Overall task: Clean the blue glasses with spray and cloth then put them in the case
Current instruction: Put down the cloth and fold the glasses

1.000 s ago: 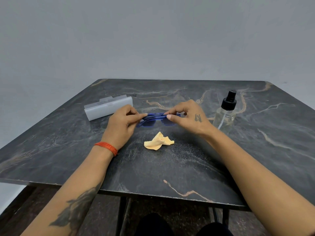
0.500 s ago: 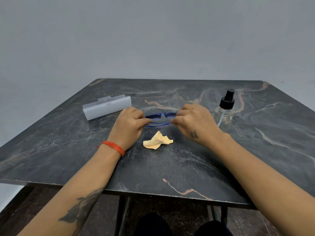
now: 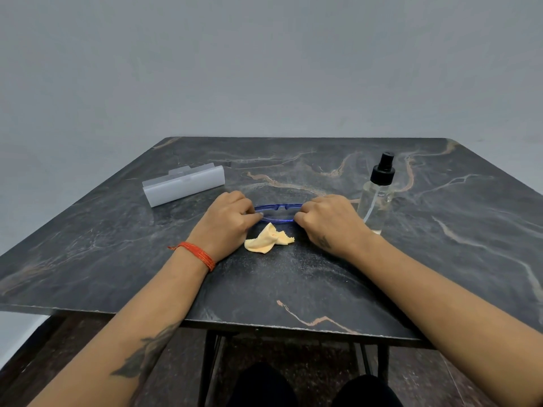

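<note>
Glasses: the blue glasses (image 3: 278,212) lie low at the table's (image 3: 440,259) centre, held between your hands; cloth (image 3: 269,240) at 6 o'clock.
Hands: your left hand (image 3: 227,220) and right hand (image 3: 327,220) pinch the frame ends with curled fingers.
Risk: twisting could stress the hinges; your right elbow could topple the bottle (image 3: 377,195) at 3 o'clock.
Case: the case (image 3: 183,188) waits at 10 o'clock.

My bare arms: orange thread band (image 3: 197,255) at left wrist, dark tattoo (image 3: 144,357) on left forearm, small tattoo (image 3: 324,241) by right wrist.

no readable text, labels, brands or numbers on anything in view, tattoo marks too small to read
</note>
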